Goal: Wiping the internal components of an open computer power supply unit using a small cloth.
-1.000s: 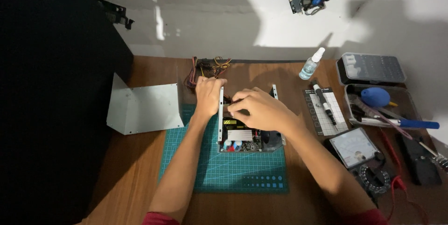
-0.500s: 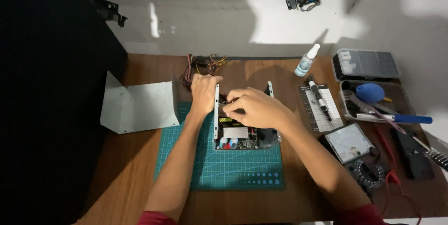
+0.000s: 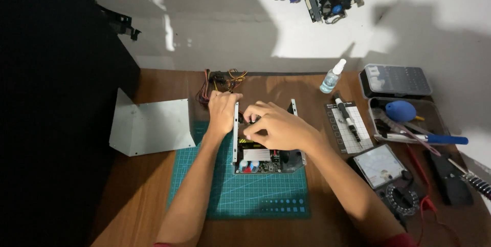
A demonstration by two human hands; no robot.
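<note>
Chassis [image 3: 266, 162], an opened power supply on the green mat [image 3: 204, 190]: rigid metal, fragile board inside; best held by its walls. Left hand [image 3: 222, 111] grips the left wall; right hand [image 3: 276, 126] curls over the interior, grasp unclear.

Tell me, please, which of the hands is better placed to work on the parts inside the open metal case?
Probably the right hand: its fingers already reach inside the open metal case, while the left hand grips its left wall from outside.
</note>
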